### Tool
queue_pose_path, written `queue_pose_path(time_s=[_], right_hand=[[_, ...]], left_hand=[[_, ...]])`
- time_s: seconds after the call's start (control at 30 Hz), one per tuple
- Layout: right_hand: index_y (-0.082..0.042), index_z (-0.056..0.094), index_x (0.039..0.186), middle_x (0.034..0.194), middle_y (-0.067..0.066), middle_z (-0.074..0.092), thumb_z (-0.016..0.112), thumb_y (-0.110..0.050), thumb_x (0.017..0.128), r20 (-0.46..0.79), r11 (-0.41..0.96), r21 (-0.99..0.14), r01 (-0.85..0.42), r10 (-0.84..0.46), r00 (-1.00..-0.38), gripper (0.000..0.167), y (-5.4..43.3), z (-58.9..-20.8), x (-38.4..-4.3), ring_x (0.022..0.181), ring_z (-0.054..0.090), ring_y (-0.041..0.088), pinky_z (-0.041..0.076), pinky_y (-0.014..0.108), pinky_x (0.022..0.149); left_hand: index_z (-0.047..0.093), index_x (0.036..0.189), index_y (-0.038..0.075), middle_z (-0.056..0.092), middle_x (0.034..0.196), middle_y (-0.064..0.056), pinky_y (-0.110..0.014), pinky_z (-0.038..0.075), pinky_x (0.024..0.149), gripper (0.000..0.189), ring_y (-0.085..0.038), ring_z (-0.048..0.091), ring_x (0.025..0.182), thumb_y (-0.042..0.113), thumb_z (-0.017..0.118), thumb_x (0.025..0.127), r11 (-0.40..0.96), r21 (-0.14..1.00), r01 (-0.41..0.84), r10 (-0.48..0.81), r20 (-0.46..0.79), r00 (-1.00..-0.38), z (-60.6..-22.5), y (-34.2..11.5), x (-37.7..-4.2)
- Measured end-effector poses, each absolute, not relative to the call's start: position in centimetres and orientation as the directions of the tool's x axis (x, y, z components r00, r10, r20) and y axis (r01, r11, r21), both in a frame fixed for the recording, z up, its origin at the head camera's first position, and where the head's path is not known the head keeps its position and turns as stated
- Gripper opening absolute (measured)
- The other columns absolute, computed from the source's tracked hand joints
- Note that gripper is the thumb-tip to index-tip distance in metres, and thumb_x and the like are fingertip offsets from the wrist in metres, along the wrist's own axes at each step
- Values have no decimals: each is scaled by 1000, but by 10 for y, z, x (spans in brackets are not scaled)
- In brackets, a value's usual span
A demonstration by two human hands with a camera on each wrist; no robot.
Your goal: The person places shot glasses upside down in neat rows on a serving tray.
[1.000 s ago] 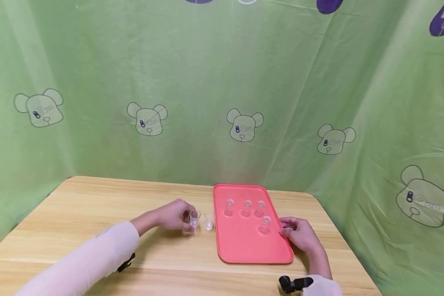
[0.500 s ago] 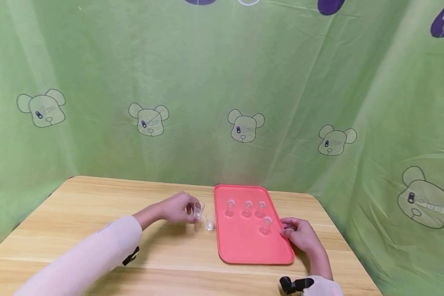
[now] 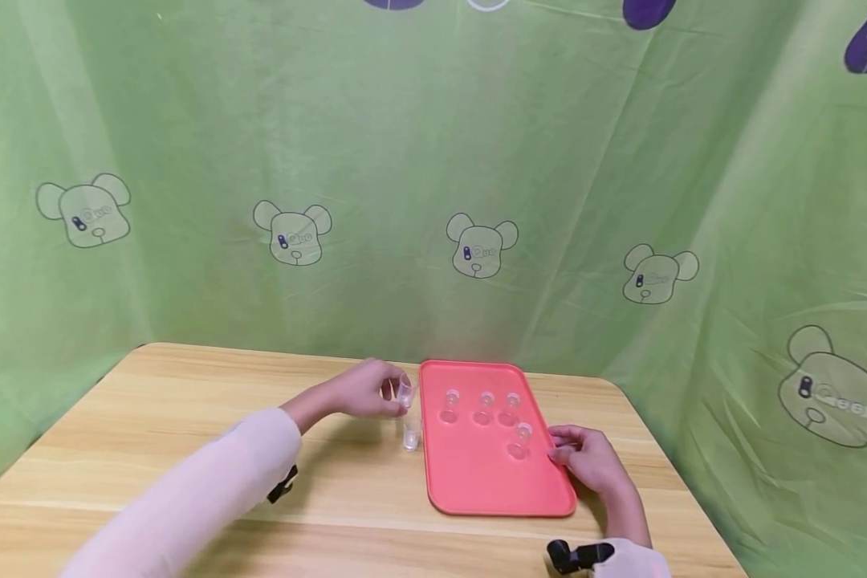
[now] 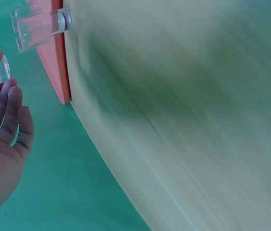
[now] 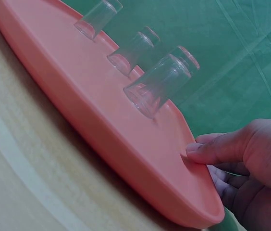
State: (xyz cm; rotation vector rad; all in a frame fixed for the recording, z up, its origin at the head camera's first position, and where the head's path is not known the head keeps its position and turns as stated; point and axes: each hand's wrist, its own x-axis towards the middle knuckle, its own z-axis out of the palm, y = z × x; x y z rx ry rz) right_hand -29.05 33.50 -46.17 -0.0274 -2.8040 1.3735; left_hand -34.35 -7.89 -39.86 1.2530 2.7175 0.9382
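Note:
Between thumb and fingertips, my left hand (image 3: 367,388) pinches a small clear shot glass (image 3: 405,391) above the table, left of the red tray (image 3: 477,482). The left wrist view catches only part of that held glass (image 4: 3,70). Another shot glass (image 3: 411,435) stands upright on the wood close to the tray's left edge. Several shot glasses (image 3: 482,409) sit upside down on the tray, most in a row at the back. My right hand (image 3: 591,461) grips the tray's right edge; in the right wrist view its thumb (image 5: 203,151) presses on top with fingers beneath.
The wooden table (image 3: 209,385) reaches back to a green curtain (image 3: 383,144) printed with bear heads. Curtain also hangs at both sides. Black straps with small devices (image 3: 578,555) are on the wrists.
My left hand has carried its shot glass up and away to the right, toward the tray's back left side. The right hand stays on the tray edge.

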Motion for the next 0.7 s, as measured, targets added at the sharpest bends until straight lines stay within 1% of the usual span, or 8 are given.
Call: queue_pose_path(time_s=[0.2, 0.37, 0.47, 0.57, 0.7], right_hand=[[10, 61, 130, 111, 18, 68, 65, 5, 92, 8, 613, -790, 8, 23, -1000, 39, 335, -461, -290, 93, 65, 24, 56, 27, 75], [10, 61, 130, 112, 19, 68, 65, 4, 92, 5, 616, -788, 13, 27, -1000, 39, 335, -460, -290, 94, 65, 24, 56, 29, 76], [9, 61, 130, 113, 19, 68, 66, 3, 93, 4, 619, -785, 14, 28, -1000, 38, 335, -461, -290, 94, 64, 24, 56, 28, 76], [9, 62, 130, 113, 19, 68, 66, 3, 92, 8, 618, -786, 9, 24, -1000, 38, 336, -461, -290, 94, 64, 24, 56, 27, 76], [9, 62, 130, 113, 18, 68, 66, 3, 92, 11, 617, -787, 2, 18, -1000, 38, 336, -462, -290, 94, 65, 24, 55, 26, 75]], left_hand=[[71, 100, 8, 67, 82, 5, -24, 54, 70, 18, -13, 64, 79, 16, 75, 85, 483, 518, 706, 699, 258, -668, -393, -64, -347], [71, 101, 6, 67, 84, 2, -24, 54, 72, 20, -19, 66, 82, 15, 73, 84, 481, 506, 716, 702, 268, -660, -391, -51, -349], [72, 103, 5, 67, 86, 1, -24, 53, 72, 21, -18, 65, 82, 13, 72, 83, 477, 514, 713, 699, 270, -662, -393, -44, -350], [73, 101, 5, 66, 85, 1, -23, 53, 71, 19, -15, 62, 79, 11, 71, 83, 482, 521, 705, 694, 265, -670, -393, -37, -351], [73, 98, 7, 64, 82, 2, -23, 51, 68, 16, -15, 60, 76, 12, 72, 83, 492, 508, 707, 693, 262, -671, -393, -28, -351]])
